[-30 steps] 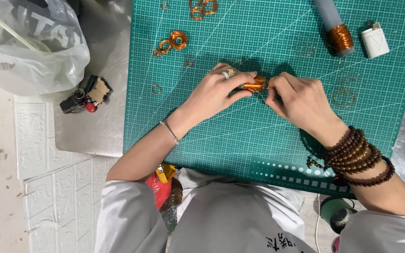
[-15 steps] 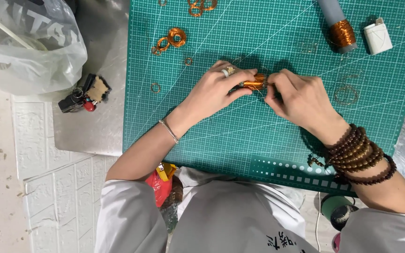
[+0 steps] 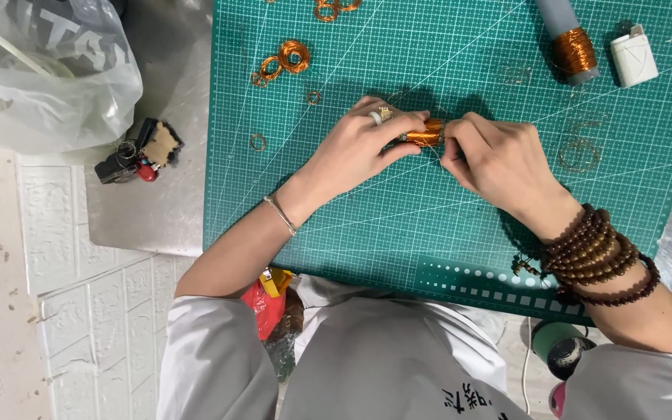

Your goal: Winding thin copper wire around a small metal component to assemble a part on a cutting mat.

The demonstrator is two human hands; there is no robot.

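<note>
Two hands meet in the middle of a green cutting mat (image 3: 429, 249), seen from the head camera looking down. Between them is a small coil of copper wire (image 3: 428, 134). It sits just above the mat, close to its middle. The left hand (image 3: 355, 148) has its fingers pinched tight on the left end of the coil, and it wears a ring (image 3: 379, 117). The right hand (image 3: 499, 159) is curled up with its fingertips at the right end of the coil; it seems to grip the coil or a thin wire there, but the fingers hide that spot. Dark wooden beads (image 3: 596, 253) wrap the right wrist. Up top lie a grey tube wound with copper wire (image 3: 568, 40), a white lighter (image 3: 635, 56) and some loose wire rings (image 3: 283, 61). Off the mat on the left are a clear plastic bag (image 3: 48, 74) and a bunch of keys (image 3: 138, 152).
</note>
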